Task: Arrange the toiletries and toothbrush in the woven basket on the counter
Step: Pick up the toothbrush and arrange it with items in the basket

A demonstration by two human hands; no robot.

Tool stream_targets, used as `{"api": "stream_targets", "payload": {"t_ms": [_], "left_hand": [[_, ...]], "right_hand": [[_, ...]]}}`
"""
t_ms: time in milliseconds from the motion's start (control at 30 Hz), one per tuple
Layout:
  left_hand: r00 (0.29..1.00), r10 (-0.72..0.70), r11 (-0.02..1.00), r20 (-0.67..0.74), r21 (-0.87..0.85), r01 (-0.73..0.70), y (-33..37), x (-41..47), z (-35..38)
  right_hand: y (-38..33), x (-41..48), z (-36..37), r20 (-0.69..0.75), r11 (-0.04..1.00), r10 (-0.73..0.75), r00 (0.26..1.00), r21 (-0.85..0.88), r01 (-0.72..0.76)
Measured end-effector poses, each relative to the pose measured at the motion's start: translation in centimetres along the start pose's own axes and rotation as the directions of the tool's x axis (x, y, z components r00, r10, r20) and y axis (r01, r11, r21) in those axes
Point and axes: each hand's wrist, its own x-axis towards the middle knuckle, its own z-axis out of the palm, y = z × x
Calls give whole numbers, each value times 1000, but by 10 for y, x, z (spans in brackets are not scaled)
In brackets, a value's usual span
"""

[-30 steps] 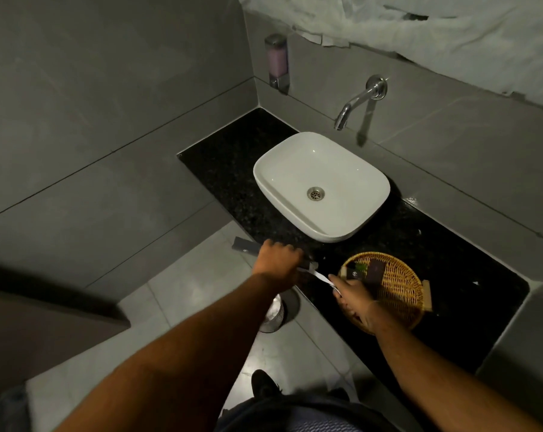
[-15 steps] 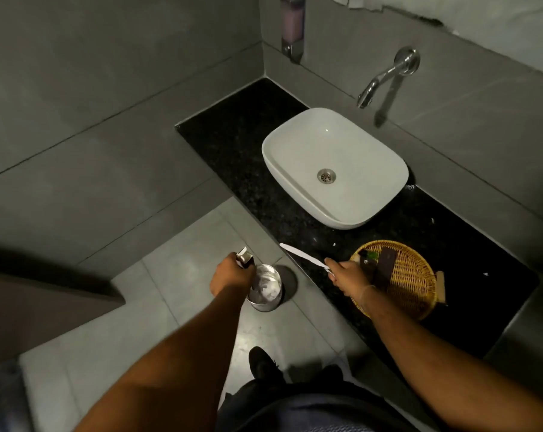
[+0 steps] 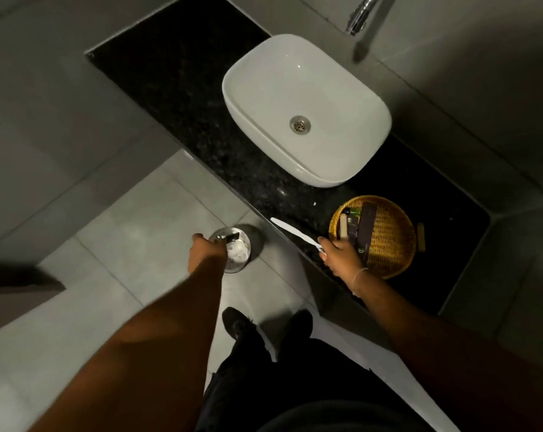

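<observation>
The round woven basket (image 3: 388,241) sits on the black counter (image 3: 182,88), right of the white sink (image 3: 326,88). Inside it lie a long dark box (image 3: 365,227), a small green bottle (image 3: 353,211) and a cream stick (image 3: 344,226). My right hand (image 3: 341,258) rests at the basket's left rim, shut on a white toothbrush (image 3: 292,231) that points left along the counter's front edge. My left hand (image 3: 206,252) is low over a steel bin (image 3: 235,260) on the floor, fingers pinching a dark packet (image 3: 232,236) above the bin's mouth.
A chrome faucet (image 3: 360,14) juts from the wall above the sink. A small wooden piece (image 3: 420,236) lies right of the basket. Crumpled white paper fills the bin. My shoes (image 3: 237,322) stand on the grey tiles below the counter edge.
My left hand left the counter edge with the dark packet and dropped down to the floor bin. My right hand kept the toothbrush beside the basket. The camera tilted downward.
</observation>
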Motion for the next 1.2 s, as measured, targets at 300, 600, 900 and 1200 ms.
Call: {"api": "stream_targets", "payload": {"t_ms": [300, 600, 900, 1200], "left_hand": [[947, 288, 954, -139, 125, -272, 44, -20, -8], [291, 906, 142, 307, 428, -893, 125, -87, 36], [107, 703, -262, 703, 396, -880, 147, -148, 116], [421, 580, 67, 697, 474, -878, 163, -166, 153]], "right_hand": [[-18, -3, 9, -16, 986, -141, 990, -95, 138], [-11, -21, -49, -137, 969, -181, 974, -197, 152], [-4, -15, -115, -131, 957, -212, 968, -227, 179], [29, 0, -168, -116, 997, -74, 990, -40, 70]]}}
